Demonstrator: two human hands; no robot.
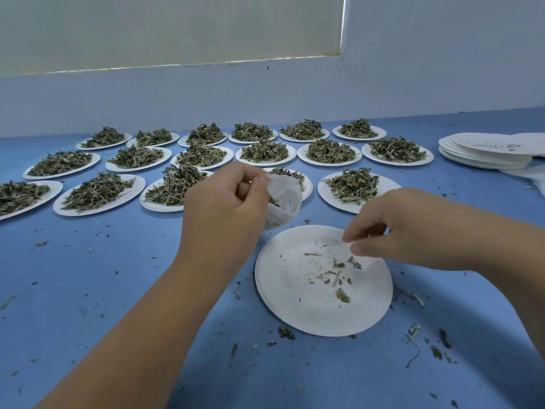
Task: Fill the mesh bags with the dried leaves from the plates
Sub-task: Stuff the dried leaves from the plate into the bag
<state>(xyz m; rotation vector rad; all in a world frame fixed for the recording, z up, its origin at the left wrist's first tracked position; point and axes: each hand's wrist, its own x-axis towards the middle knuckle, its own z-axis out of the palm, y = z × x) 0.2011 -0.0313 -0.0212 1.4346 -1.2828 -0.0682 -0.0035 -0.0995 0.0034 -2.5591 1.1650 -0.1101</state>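
My left hand (224,199) grips a white mesh bag (284,202) by its rim, mouth held wide, with dried leaves showing inside. Just below it lies a white paper plate (295,305) that carries only a few leaf crumbs and stems. My right hand (392,228) hovers over the plate's far right rim, thumb and fingertips pinched together; whether a leaf scrap is between them I cannot make out. Behind, several white plates (97,194) heaped with dried green leaves stand in three rows across the blue table.
A stack of emptied white plates (483,152) sits at the far right, with white fabric (530,178) beside it. Loose leaf bits litter the blue tabletop (118,290). A pale wall runs along the table's back edge.
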